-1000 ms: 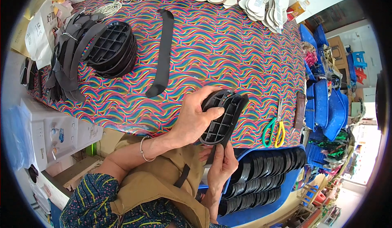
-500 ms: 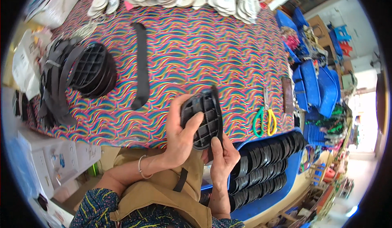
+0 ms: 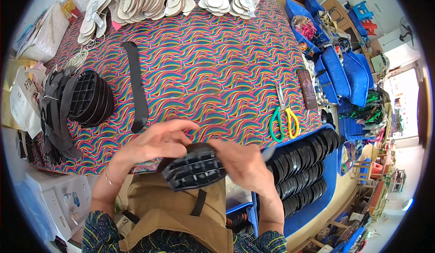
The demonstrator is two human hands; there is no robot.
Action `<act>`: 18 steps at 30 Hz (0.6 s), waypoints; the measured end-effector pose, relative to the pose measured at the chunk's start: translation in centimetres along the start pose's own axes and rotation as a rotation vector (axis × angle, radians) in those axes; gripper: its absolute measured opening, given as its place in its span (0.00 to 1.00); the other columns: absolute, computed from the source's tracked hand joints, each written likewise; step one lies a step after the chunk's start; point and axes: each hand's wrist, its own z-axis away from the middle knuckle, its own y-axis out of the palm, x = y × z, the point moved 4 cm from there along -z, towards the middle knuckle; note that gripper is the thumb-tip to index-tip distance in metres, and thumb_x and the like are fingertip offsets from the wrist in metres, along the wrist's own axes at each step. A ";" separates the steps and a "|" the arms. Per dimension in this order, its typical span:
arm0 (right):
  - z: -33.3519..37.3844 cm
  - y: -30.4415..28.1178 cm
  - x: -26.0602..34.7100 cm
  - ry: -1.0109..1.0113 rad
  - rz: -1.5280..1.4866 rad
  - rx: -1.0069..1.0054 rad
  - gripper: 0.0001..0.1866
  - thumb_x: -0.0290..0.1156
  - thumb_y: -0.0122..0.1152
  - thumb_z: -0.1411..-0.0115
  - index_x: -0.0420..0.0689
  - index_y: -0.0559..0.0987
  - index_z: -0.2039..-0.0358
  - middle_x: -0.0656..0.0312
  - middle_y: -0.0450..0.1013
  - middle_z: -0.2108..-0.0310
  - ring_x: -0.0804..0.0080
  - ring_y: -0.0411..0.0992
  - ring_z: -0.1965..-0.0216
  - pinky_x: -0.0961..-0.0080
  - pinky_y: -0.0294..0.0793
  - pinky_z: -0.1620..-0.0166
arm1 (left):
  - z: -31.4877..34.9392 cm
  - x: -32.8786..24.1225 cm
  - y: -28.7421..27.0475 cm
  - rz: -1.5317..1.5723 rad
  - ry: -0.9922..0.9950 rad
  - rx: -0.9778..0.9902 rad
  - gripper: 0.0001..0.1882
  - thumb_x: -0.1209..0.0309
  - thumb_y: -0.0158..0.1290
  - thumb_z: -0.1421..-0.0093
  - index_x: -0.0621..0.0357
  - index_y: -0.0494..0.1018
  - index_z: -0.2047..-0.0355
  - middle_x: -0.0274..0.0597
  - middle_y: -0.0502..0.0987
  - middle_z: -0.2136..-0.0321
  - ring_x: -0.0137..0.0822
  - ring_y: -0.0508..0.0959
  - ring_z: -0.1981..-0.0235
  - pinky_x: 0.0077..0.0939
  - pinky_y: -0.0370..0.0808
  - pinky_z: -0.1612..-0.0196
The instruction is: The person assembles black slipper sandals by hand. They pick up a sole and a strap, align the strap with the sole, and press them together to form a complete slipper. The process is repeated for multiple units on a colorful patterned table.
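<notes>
A black shoe heel [image 3: 195, 169] with a gridded hollow face is held over my lap, at the table's near edge. It is tilted, with the grid facing me, and a dark strip seems to run along its far edge. My right hand [image 3: 244, 164] grips its right end, slightly blurred. My left hand [image 3: 158, 142] is bent over the upper left edge, fingers curled against it and the index stretched out above. Beyond my left hand, a loose black strip [image 3: 137, 87] lies on the table. Similar gridded heels [image 3: 93, 99] are stacked at the left beside a tied bundle of black strips [image 3: 56, 112].
A patterned cloth covers the table [image 3: 204, 71]. Scissors [image 3: 283, 112] with green and yellow handles and a dark phone-like slab [image 3: 307, 89] lie at the right. White insoles [image 3: 145, 1] line the back. A blue crate [image 3: 333, 162] of black pieces stands at the right.
The heel has been turned from upright to lying sideways and brought nearer me. My left hand has moved from its face to the upper edge; my right hand now covers the right end.
</notes>
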 end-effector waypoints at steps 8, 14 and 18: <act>-0.5 1.6 -0.1 0.070 -0.103 0.134 0.22 0.20 0.62 0.47 0.41 0.74 0.49 0.51 0.77 0.61 0.48 0.78 0.62 0.61 0.79 0.64 | -3.4 0.6 2.3 -0.608 0.147 0.160 0.37 0.72 0.63 0.50 0.62 0.64 0.39 0.53 0.79 0.56 0.49 0.80 0.54 0.39 0.74 0.51; 3.7 -0.2 -3.4 0.657 -0.972 0.093 0.26 0.33 0.61 0.35 0.36 0.68 0.40 0.53 0.78 0.53 0.72 0.76 0.62 0.72 0.77 0.57 | -2.4 0.3 3.0 -0.943 0.223 0.027 0.34 0.73 0.58 0.43 0.58 0.57 0.37 0.52 0.74 0.82 0.56 0.78 0.78 0.51 0.68 0.75; 4.9 1.4 -4.1 0.785 -1.072 0.417 0.23 0.36 0.54 0.30 0.31 0.70 0.43 0.55 0.78 0.60 0.74 0.74 0.65 0.76 0.74 0.58 | -2.0 -0.9 4.1 -1.029 0.188 0.102 0.40 0.78 0.56 0.50 0.61 0.57 0.36 0.51 0.74 0.84 0.55 0.78 0.79 0.48 0.69 0.76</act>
